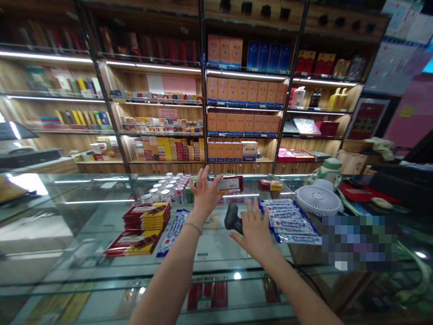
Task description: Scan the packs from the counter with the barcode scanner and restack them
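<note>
My left hand (pixel 204 194) is raised over the glass counter with its fingers spread. Just beside its thumb is a red and yellow chocolate packet (pixel 232 184), its white label panel showing; whether they touch is hard to tell. My right hand (pixel 255 232) is open, fingers apart, beside a black handheld barcode scanner (pixel 232 218), which is partly hidden behind it. Stacked chocolate packets (pixel 145 219) lie left of my left forearm, next to blue and white packets (pixel 174 232). More blue and white packets (pixel 291 221) lie in a row right of my right hand.
Small lidded containers (pixel 165 194) stand in rows at the back of the glass counter (pixel 216 257). A white fan (pixel 318 200), a green and white jug (pixel 330 170) and a few chocolate packets (pixel 270 184) are on the right. Stocked shelves (pixel 243 108) line the wall.
</note>
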`<action>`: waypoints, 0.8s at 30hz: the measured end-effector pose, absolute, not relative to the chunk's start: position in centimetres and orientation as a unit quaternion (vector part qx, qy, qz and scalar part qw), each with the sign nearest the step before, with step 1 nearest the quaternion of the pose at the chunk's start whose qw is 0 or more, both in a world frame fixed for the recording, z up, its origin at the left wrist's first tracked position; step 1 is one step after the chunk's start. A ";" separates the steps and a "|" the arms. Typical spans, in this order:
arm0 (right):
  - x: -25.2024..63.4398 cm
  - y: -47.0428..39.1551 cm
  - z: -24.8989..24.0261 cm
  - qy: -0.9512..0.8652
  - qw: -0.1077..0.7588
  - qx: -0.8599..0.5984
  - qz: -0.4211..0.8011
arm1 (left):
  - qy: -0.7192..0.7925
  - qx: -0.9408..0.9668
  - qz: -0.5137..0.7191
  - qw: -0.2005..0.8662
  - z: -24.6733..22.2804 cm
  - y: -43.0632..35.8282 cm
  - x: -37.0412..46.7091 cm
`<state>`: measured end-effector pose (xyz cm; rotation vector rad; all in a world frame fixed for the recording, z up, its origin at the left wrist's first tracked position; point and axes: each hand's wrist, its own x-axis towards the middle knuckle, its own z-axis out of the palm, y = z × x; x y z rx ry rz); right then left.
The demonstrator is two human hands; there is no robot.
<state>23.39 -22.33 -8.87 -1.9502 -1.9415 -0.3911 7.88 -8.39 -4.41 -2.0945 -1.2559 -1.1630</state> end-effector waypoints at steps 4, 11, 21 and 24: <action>23.1 -22.1 -9.5 -0.671 0.192 -0.698 -0.158 | -0.457 -0.756 -0.416 0.214 -4.6 -8.2 7.9; 23.6 -22.1 -10.2 -0.683 0.256 -0.652 -0.206 | -0.463 -0.756 -0.412 0.210 -4.6 -8.1 7.7; 25.0 -23.1 -9.9 -0.651 0.441 -0.595 -0.165 | -0.484 -0.751 -0.395 0.214 -4.4 -8.3 7.2; 24.7 -23.1 -9.7 -0.653 0.415 -0.613 -0.157 | -0.483 -0.748 -0.399 0.218 -4.5 -8.3 7.2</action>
